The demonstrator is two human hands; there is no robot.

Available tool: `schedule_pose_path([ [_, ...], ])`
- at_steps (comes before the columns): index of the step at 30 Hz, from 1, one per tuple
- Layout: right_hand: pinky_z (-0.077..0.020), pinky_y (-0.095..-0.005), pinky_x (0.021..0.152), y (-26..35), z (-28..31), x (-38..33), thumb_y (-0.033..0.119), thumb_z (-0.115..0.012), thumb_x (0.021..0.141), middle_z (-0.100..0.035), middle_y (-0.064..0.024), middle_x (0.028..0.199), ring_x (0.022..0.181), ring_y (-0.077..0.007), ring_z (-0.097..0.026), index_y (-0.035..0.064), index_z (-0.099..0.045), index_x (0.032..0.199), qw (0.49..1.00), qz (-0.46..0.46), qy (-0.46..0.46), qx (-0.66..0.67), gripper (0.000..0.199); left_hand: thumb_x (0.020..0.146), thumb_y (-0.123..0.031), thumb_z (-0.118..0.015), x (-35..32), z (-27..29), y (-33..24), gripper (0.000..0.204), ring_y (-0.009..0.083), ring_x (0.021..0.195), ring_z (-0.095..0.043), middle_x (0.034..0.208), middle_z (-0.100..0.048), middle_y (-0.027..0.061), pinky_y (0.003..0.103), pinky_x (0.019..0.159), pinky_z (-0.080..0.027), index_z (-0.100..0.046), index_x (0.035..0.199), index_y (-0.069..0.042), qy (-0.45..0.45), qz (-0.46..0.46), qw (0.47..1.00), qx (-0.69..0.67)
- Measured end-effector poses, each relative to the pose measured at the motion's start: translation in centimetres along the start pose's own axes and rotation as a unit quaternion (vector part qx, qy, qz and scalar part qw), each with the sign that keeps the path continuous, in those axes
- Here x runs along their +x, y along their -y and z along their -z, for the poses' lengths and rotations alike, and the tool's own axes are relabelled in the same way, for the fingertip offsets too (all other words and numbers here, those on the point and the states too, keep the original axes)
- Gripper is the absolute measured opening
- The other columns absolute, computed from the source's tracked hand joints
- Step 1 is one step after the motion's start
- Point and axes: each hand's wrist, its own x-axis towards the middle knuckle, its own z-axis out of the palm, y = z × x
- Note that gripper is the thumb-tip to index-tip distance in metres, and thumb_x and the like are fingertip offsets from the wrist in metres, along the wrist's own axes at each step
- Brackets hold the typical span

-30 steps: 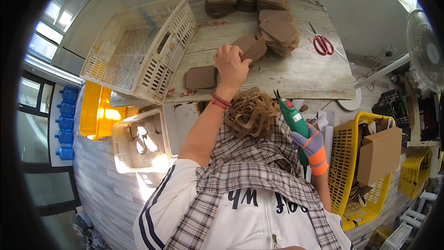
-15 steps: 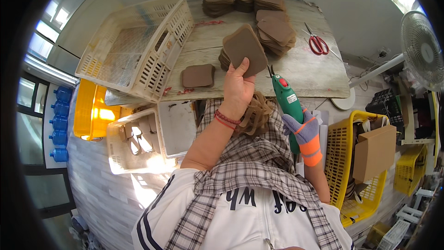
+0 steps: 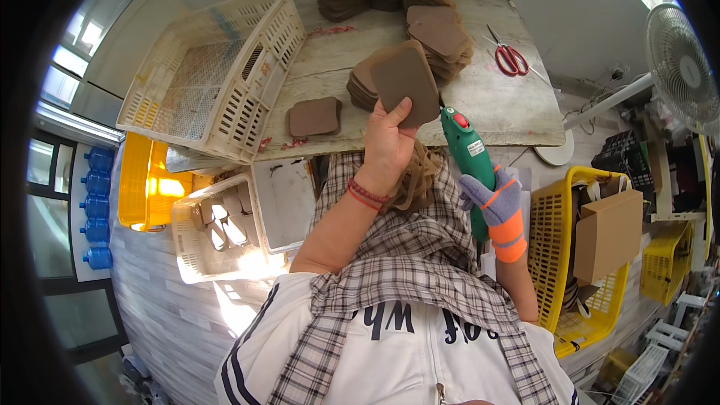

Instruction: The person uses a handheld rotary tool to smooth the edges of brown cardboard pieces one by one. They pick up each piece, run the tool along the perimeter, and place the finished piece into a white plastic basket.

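My left hand (image 3: 388,135) pinches a flat brown pad (image 3: 405,84) with rounded corners, thumb on top and fingers underneath. The pad is held above the table's near edge, in front of a stack of similar pads (image 3: 362,90). My right hand (image 3: 495,199), in a grey and orange glove, is wrapped round a green handheld power tool (image 3: 466,142) with a red button. The tool's thin tip is at the pad's right edge; whether they touch I cannot tell. Thin brown offcuts (image 3: 415,180) lie on the checked apron over my lap.
More pad stacks (image 3: 442,34) stand at the back of the table (image 3: 487,116). Red-handled scissors (image 3: 511,60) lie at its right, and a white crate (image 3: 251,82) takes up its left. A small pad pile (image 3: 313,116) sits nearby. A yellow basket (image 3: 547,255) and a fan (image 3: 684,75) are on the right.
The pad has turned a little and moved right, so its edge now meets the tool's forked tip, which showed bare before. The whole view has shifted slightly.
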Motion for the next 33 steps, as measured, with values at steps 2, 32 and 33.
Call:
schedule_pose_path([
  [2, -0.0451, -0.0199, 0.049, 0.1, 0.1, 0.0, 0.016, -0.075, 0.078, -0.064, -0.0032, 0.075, 0.057, -0.006, -0.056, -0.0034, -0.056, 0.104, 1.0, 0.005, -0.002, -0.009, 0.037, 0.088, -0.001, -0.057, -0.3, 0.1, 0.2, 0.032, 0.023, 0.108, -0.057, 0.117, -0.059, 0.0081, 0.037, 0.095, -0.047, -0.051, 0.119, -0.005, 0.009, 0.012, 1.0, 0.018],
  [32, -0.0472, -0.0195, 0.057, 1.5, 2.8, -2.0, 0.02, -0.079, 0.074, -0.062, -0.0034, 0.079, 0.065, -0.0053, -0.057, -0.0027, -0.057, 0.108, 0.991, -0.035, 0.07, -0.109, 0.047, 0.083, 0.005, -0.057, -1.9, 2.1, -7.9, 0.036, 0.0092, 0.093, -0.059, 0.107, -0.063, 0.0052, 0.024, 0.084, -0.048, -0.055, 0.119, 0.004, 0.154, 0.168, 0.853, 0.47],
  [33, -0.0472, -0.0195, 0.057, 1.4, 2.7, -2.0, 0.02, -0.079, 0.074, -0.062, -0.0034, 0.079, 0.065, -0.0054, -0.057, -0.0027, -0.057, 0.108, 0.991, -0.032, 0.07, -0.112, 0.047, 0.082, 0.005, -0.057, -2.1, 2.1, -8.0, 0.036, 0.009, 0.093, -0.058, 0.106, -0.063, 0.005, 0.024, 0.083, -0.048, -0.055, 0.119, 0.004, 0.151, 0.176, 0.845, 0.483],
])
